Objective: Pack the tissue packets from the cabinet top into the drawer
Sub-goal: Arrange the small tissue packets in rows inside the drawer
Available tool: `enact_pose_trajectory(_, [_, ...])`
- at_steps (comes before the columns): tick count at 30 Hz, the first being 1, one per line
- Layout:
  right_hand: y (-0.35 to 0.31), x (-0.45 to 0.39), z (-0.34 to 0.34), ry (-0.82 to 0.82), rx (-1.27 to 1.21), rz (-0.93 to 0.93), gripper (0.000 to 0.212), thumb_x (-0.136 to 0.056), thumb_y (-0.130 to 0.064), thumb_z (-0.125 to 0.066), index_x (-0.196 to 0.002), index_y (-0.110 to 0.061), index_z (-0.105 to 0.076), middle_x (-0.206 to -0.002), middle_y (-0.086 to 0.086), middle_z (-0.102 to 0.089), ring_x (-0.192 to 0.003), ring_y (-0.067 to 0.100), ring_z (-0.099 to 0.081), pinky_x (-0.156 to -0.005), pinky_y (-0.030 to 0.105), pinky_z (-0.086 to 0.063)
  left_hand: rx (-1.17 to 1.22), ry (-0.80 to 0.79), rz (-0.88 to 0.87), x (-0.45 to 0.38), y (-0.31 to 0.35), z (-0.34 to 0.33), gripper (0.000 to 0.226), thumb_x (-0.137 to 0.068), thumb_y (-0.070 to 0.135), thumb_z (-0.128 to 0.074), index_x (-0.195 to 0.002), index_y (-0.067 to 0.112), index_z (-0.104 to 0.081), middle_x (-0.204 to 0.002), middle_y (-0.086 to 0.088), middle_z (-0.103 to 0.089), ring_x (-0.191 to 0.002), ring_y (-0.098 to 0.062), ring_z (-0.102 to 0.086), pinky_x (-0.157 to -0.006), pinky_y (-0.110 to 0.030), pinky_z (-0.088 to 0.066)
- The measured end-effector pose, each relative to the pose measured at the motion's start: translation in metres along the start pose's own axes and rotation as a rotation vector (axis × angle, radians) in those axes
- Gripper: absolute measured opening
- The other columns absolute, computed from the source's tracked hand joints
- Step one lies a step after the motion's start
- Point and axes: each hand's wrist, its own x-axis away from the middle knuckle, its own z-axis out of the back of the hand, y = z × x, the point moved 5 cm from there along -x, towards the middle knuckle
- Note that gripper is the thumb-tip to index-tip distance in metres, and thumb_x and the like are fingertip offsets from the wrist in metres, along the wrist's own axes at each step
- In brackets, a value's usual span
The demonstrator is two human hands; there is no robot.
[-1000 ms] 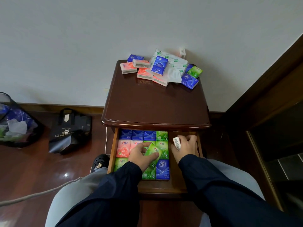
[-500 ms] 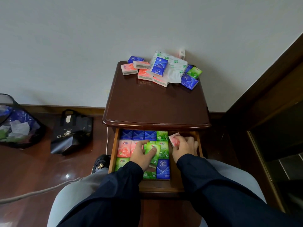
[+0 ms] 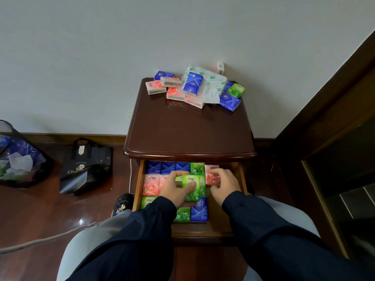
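Two hands work inside the open drawer (image 3: 138, 185). A second ago the right hand (image 3: 224, 184) held a packet edge-up near the drawer's right wall; half a second ago the pink packet (image 3: 211, 175) was tipping over; now it lies flat at the right end of the back rows, beside a green one, with the right fingers spread over it, pressing or just letting go, I cannot tell which. The left hand (image 3: 176, 188) has gone from resting on the rows to pinching a green packet (image 3: 191, 186), thumb on its face, held tilted above its neighbours and not yet seated.

Reading: one more packet is placed, a fifth column is begun, and bare drawer floor remains along the right side. The job is far from done.

About ten tissue packets (image 3: 176, 91), pink, blue and green, are still heaped at the back of the cabinet top (image 3: 188, 130), around a crumpled white wrapper (image 3: 211, 86).

Surface: dark polished wood, glossy, the near half bare.

Room: plain pale wall behind; dark wooden floor; a black tote bag (image 3: 86, 167) and a mesh bin (image 3: 18, 157) at left; a pale cable (image 3: 46, 239) across the floor; dark wooden furniture at right. The person sits, knees either side of the drawer.
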Motion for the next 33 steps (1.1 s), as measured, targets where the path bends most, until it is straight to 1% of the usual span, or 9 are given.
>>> enact_pose_trajectory(2, [-0.006,0.013,0.004,-0.079,-0.081,0.165,0.066,-0.077,-0.006,-0.070,-0.135,-0.030,-0.049,-0.135,-0.007,-0.046,-0.125,0.011,-0.050,-0.095,0.019,-0.046,-0.007,0.012,0.011,-0.002,0.002,-0.005,0.030,-0.092,0.023,-0.072,-0.118,0.023,-0.056,-0.121,-0.014,-0.055,-0.101,-0.031,-0.065,-0.064,-0.052,-0.063])
enact_pose_trajectory(5, [-0.009,0.026,0.009,-0.164,-0.029,0.375,0.086,-0.068,-0.027,-0.078,-0.142,-0.031,-0.035,-0.140,-0.011,-0.039,-0.131,0.008,-0.043,-0.107,0.029,-0.044,-0.021,-0.010,0.041,-0.006,0.005,-0.020,0.022,-0.098,0.026,-0.063,-0.119,0.022,-0.056,-0.115,-0.015,-0.062,-0.097,-0.033,-0.069,-0.064,-0.053,-0.063])
enact_pose_trajectory(11, [0.000,0.017,0.028,-0.068,0.188,0.311,0.082,-0.060,-0.065,-0.072,-0.130,-0.035,-0.042,-0.123,-0.011,-0.050,-0.114,0.013,-0.049,-0.092,0.030,-0.048,-0.102,-0.103,0.011,-0.013,0.005,-0.056,0.041,-0.101,0.021,-0.058,-0.140,0.020,-0.044,-0.104,-0.007,-0.070,-0.085,-0.020,-0.073,-0.067,-0.036,-0.062])
enact_pose_trajectory(13, [0.010,0.013,0.035,-0.035,0.238,0.256,0.079,-0.059,-0.066,-0.068,-0.127,-0.037,-0.042,-0.121,-0.014,-0.050,-0.116,0.015,-0.044,-0.095,0.032,-0.047,-0.204,-0.095,-0.026,-0.015,0.004,-0.060,0.048,-0.099,0.021,-0.060,-0.143,0.023,-0.041,-0.113,-0.001,-0.067,-0.091,-0.017,-0.070,-0.075,-0.034,-0.062])
enact_pose_trajectory(15, [0.023,0.008,0.043,0.047,0.315,0.214,0.071,-0.064,-0.059,-0.073,-0.124,-0.037,-0.041,-0.118,-0.016,-0.049,-0.115,0.019,-0.039,-0.096,0.033,-0.046,-0.469,-0.086,-0.173,-0.016,0.007,-0.062,0.050,-0.098,0.022,-0.058,-0.145,0.023,-0.041,-0.127,0.001,-0.060,-0.104,-0.014,-0.065,-0.085,-0.031,-0.058])
enact_pose_trajectory(18, [0.041,-0.002,0.049,0.087,0.439,0.090,0.064,-0.072,-0.043,-0.078,-0.122,-0.042,-0.037,-0.126,-0.012,-0.053,-0.117,0.022,-0.033,-0.097,0.032,-0.044,-0.942,-0.104,-0.413,-0.018,0.007,-0.068,0.050,-0.095,0.016,-0.054,-0.144,0.023,-0.047,-0.145,0.001,-0.046,-0.131,-0.019,-0.046,-0.110,-0.038,-0.042])
enact_pose_trajectory(21, [0.045,-0.010,0.046,0.057,0.528,0.065,0.059,-0.076,-0.040,-0.077,-0.121,-0.042,-0.039,-0.128,-0.014,-0.052,-0.121,0.023,-0.036,-0.098,0.035,-0.044,-1.283,-0.116,-0.480,-0.025,0.002,-0.073,0.057,-0.094,0.019,-0.051,-0.149,0.031,-0.040,-0.157,0.009,-0.031,-0.144,-0.019,-0.028,-0.116,-0.045,-0.032])
enact_pose_trajectory(28, [0.044,-0.026,0.035,0.008,0.713,0.096,0.055,-0.086,-0.045,-0.067,-0.134,-0.033,-0.044,-0.139,-0.011,-0.051,-0.135,0.026,-0.033,-0.109,0.040,-0.033,-1.517,-0.178,-0.495,-0.051,0.000,-0.086,0.064,-0.094,0.022,-0.050,-0.154,0.033,-0.030,-0.166,0.009,-0.017,-0.150,-0.020,-0.018,-0.119,-0.047,-0.022])
enact_pose_trajectory(33, [0.046,-0.032,0.033,-0.007,0.735,0.112,0.051,-0.087,-0.046,-0.066,-0.133,-0.032,-0.048,-0.138,-0.011,-0.053,-0.137,0.025,-0.032,-0.108,0.040,-0.031,-1.484,-0.178,-0.512,-0.060,0.003,-0.086,0.060,-0.092,0.020,-0.051,-0.149,0.033,-0.038,-0.161,0.009,-0.030,-0.147,-0.019,-0.027,-0.117,-0.046,-0.026])
